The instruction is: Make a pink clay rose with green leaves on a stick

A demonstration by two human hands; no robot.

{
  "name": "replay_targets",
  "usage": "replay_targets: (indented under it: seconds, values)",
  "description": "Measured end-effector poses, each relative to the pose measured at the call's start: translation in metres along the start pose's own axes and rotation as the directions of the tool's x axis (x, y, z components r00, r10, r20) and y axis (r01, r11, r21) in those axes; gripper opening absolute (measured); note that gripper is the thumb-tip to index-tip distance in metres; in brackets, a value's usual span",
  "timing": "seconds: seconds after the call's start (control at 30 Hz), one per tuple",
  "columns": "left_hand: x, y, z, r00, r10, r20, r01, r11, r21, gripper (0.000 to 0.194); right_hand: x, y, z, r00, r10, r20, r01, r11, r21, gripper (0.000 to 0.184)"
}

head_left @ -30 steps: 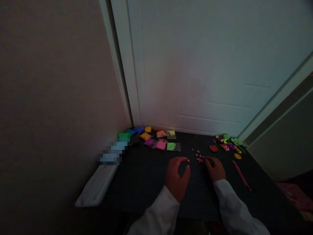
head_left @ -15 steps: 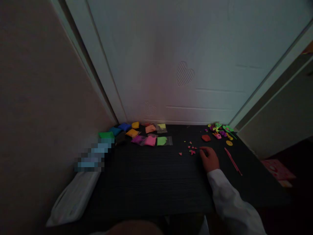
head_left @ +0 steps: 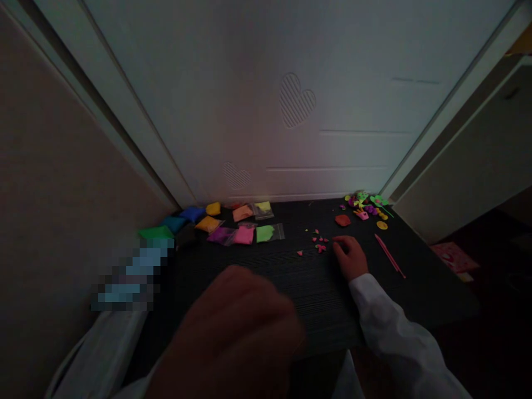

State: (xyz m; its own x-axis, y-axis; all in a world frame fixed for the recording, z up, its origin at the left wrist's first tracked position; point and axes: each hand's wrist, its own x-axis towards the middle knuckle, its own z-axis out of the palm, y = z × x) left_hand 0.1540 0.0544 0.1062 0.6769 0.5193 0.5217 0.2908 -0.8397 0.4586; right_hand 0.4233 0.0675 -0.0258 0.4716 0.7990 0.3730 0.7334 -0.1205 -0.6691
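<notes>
Pink bits (head_left: 320, 249) are lying mostly loose, in front of the red lump (head_left: 343, 220) and leftward; coloured figures (head_left: 362, 214) behind it, rightward, are looking finished. Bags (head_left: 244, 235) left of it are seemingly holding unused clay. The right hand (head_left: 349, 258) is resting before it, loosely open; the left hand (head_left: 236, 327) is hovering nearer, blurred, its grip impossible to tell.

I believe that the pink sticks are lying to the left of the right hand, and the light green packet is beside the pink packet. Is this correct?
Not quite: in the head view, the pink sticks lie to the right of the right hand. The rest is correct.
</notes>
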Motion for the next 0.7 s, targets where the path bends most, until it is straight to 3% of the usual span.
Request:
replay_targets:
  seconds: [0.07,0.13,0.23,0.3,0.47,0.7]
  values:
    - [0.016,-0.022,0.015,0.992,-0.077,0.097,0.07,0.995,0.076,0.017,0.0,-0.002,0.0,1.0,-0.009,0.009,0.009,1.0,0.005,0.02]
    - [0.031,-0.049,0.044,0.973,-0.165,0.163,0.139,0.977,0.16,0.016,0.0,-0.003,0.0,1.0,-0.016,0.017,0.016,1.0,0.01,0.019]
    - [0.039,-0.079,0.09,0.95,-0.281,0.139,0.245,0.942,0.231,0.018,0.001,-0.005,0.0,1.0,-0.013,0.022,0.013,1.0,0.013,0.018]
    - [0.038,-0.088,0.11,0.945,-0.304,0.12,0.267,0.93,0.251,0.026,0.001,-0.005,-0.001,1.0,-0.006,0.026,0.005,1.0,0.016,0.017]
    - [0.031,-0.09,0.124,0.933,-0.354,0.072,0.321,0.904,0.284,0.029,0.0,-0.006,-0.002,0.999,0.016,0.034,-0.017,1.0,0.022,0.017]
    - [0.03,-0.103,0.129,0.936,-0.325,0.133,0.295,0.933,0.207,0.02,-0.001,-0.011,-0.003,0.998,-0.006,0.06,0.003,0.999,0.048,0.015]
